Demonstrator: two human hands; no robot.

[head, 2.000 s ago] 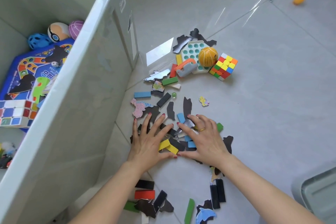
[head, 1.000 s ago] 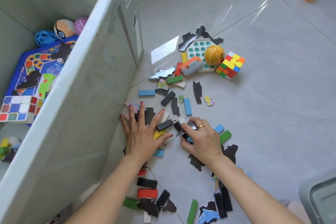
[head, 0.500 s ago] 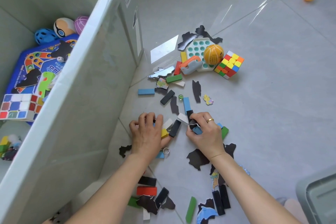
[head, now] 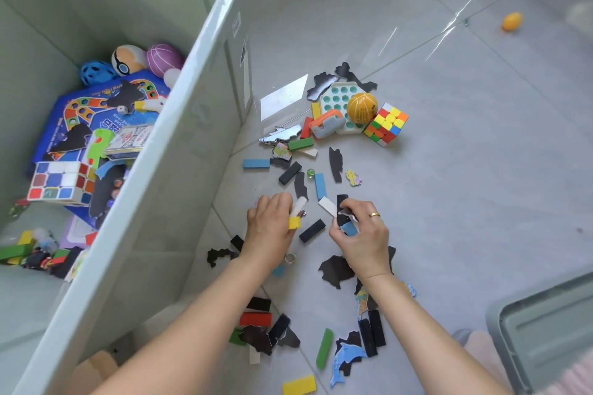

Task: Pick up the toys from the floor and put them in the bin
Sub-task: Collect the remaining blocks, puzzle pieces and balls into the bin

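Small toys lie scattered on the grey floor beside the large pale bin [head: 179, 112]. My left hand [head: 269, 231] grips a bunch of blocks, with a yellow block [head: 294, 222] and a white one sticking out. My right hand [head: 362, 234] pinches a blue block [head: 349, 229] together with dark puzzle pieces. A black block [head: 312, 230] lies on the floor between the hands. Further off sit a colour cube [head: 386, 123], a yellow ball [head: 362, 107] and a teal pop tray [head: 340, 99].
Inside the bin lie a blue game board [head: 96, 109], several balls and a cube. More blocks and puzzle pieces sit near my forearms, including a red block [head: 255, 319] and a green block [head: 324, 348]. An orange ball [head: 512, 21] is far right; a grey lid [head: 545, 330] is at lower right.
Both hands went from spread flat over the pieces to curled around gathered pieces. The left hand lifted slightly with its bunch; the right hand picked up the blue block and dark pieces.
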